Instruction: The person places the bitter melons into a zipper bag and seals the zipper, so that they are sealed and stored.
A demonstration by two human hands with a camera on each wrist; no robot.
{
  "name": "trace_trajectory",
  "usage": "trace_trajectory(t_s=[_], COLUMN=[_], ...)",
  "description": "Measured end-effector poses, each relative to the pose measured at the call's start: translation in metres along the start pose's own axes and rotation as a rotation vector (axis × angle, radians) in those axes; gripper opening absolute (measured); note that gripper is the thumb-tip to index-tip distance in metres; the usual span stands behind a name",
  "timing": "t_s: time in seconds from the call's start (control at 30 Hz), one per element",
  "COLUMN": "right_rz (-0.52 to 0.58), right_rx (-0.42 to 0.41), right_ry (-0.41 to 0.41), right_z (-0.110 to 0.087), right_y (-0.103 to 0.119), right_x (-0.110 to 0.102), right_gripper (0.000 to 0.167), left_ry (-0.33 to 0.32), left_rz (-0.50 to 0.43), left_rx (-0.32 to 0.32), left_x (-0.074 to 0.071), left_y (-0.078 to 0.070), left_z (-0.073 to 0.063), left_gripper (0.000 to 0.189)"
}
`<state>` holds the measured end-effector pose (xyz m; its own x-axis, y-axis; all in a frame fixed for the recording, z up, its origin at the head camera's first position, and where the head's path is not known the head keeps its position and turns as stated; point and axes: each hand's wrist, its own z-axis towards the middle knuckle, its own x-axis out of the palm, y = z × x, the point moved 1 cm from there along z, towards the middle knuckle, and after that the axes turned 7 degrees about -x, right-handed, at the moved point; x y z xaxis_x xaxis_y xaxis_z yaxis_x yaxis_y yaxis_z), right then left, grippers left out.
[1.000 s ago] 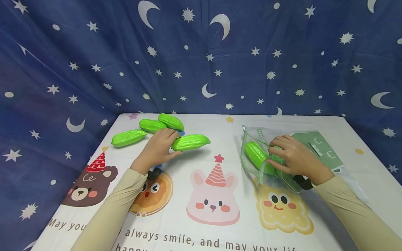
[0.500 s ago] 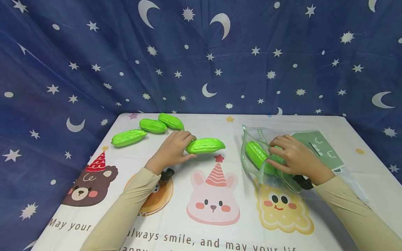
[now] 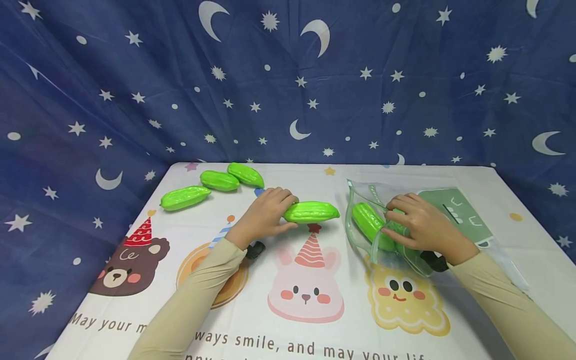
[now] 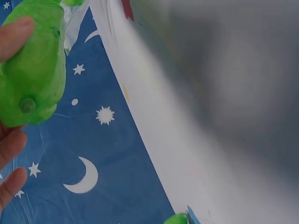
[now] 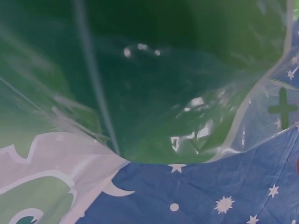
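My left hand [image 3: 266,214] holds a bright green toy bitter melon [image 3: 312,212] by its left end, raised over the tablecloth with its tip pointing right. In the left wrist view, thumb and fingers lie on either side of this bitter melon [image 4: 37,70]. To the right, a clear zip bag [image 3: 463,207] with a green print lies with its mouth facing left. My right hand [image 3: 418,223] grips the bag near its mouth. Inside the bag is another bitter melon [image 3: 366,220], partly covered by plastic and fingers. In the right wrist view the bag [image 5: 187,112] fills most of the picture.
Three more bitter melons lie at the back left: a front one [image 3: 184,198], a middle one [image 3: 219,180] and a rear one [image 3: 245,174]. The white printed tablecloth [image 3: 306,340] covers the table. A blue curtain [image 3: 288,100] hangs behind.
My left hand has carried the bitter melon to the right, from near the three others to just left of the bag's mouth. My right hand and the bag have stayed in place.
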<state>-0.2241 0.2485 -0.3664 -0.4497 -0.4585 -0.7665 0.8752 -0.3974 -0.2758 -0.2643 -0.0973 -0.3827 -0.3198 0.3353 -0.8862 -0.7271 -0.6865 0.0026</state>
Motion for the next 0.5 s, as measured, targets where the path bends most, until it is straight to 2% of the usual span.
trace_trajectory(t_s=[0.5], right_rz=[-0.004], right_rx=[0.006], right_ry=[0.014], right_z=[0.001], right_y=[0.002], right_x=[-0.003], right_gripper=[0.049], left_ry=[0.021], left_rz=[-0.003], left_rx=[0.037], left_x=[0.011], left_y=[-0.015], left_z=[0.016], left_gripper=[0.048])
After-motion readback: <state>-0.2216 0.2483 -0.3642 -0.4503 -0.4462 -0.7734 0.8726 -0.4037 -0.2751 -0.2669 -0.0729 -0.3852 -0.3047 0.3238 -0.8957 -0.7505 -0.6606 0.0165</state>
